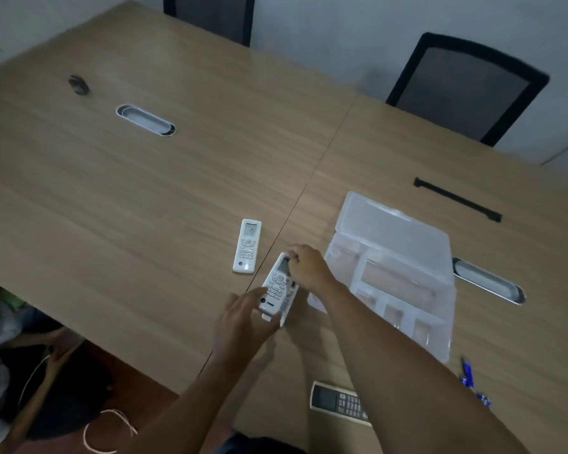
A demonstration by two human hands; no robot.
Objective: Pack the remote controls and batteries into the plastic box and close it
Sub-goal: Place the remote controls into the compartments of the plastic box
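While both hands grip remote, box open

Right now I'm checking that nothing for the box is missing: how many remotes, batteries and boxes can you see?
Remote controls: 3, one held, one lying on the table, one dark-screened under the right forearm
Blue batteries: 2 or so, blurred
Plastic box: 1, open
Total: about 6

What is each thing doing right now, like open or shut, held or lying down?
Plastic box: open, lid back.
White remote: held by left hand and right hand.
Second white remote: flat on table, screen lit.
Dark remote: flat, partly hidden by arm.
Blue batteries: loose on table.
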